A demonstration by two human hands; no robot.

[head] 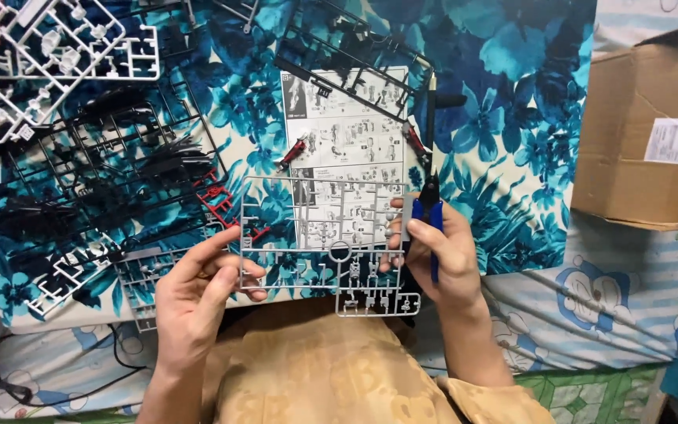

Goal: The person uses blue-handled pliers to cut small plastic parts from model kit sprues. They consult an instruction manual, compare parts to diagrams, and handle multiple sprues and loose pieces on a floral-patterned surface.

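Holding a grey model-kit sprue up between both hands: the left hand pinches its left edge, the right hand grips its right edge together with blue-handled nippers, above the instruction sheet on the floral cloth. Cutting a part free seems next, needing the nippers' jaws placed precisely.

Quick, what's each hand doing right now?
Left hand: closed on the left edge of the grey parts sprue.
Right hand: holding the sprue's right edge and blue-handled nippers.

A cardboard box stands right; black sprues, a white sprue and a manual lie on floral cloth.
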